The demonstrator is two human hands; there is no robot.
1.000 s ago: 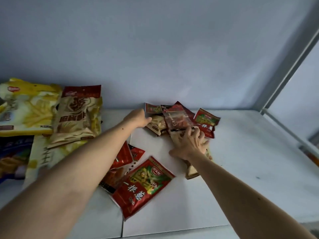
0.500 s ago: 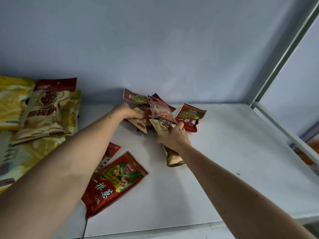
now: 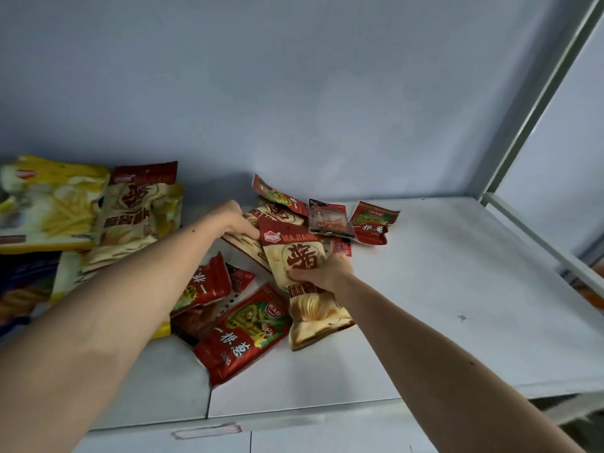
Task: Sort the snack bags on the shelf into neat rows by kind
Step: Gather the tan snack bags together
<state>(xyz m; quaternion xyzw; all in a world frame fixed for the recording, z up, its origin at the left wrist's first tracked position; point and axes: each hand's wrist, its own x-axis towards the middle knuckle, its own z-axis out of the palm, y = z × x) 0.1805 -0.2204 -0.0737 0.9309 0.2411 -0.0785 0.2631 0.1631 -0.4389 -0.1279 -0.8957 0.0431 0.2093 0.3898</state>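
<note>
My right hand (image 3: 322,273) grips a cream bag with a red top (image 3: 302,279) around its middle, tilted over the white shelf (image 3: 441,289). My left hand (image 3: 237,220) holds the edge of another cream bag (image 3: 243,245) beneath it. Red bags with green print lie around: one in front (image 3: 243,335), one under my left forearm (image 3: 206,286), one at the back right (image 3: 374,222), one at the back (image 3: 277,196). A small clear-fronted packet (image 3: 330,220) lies between the back ones.
At the left stand a large yellow bag (image 3: 49,204) and a cream and red bag (image 3: 137,207), with a blue bag (image 3: 23,282) below them. A white upright post (image 3: 536,103) and rail (image 3: 539,237) bound the shelf on the right.
My right hand has let the small packet go and taken hold of the big cream bag, lifting it toward me. My left hand stays at the pile's left edge.
</note>
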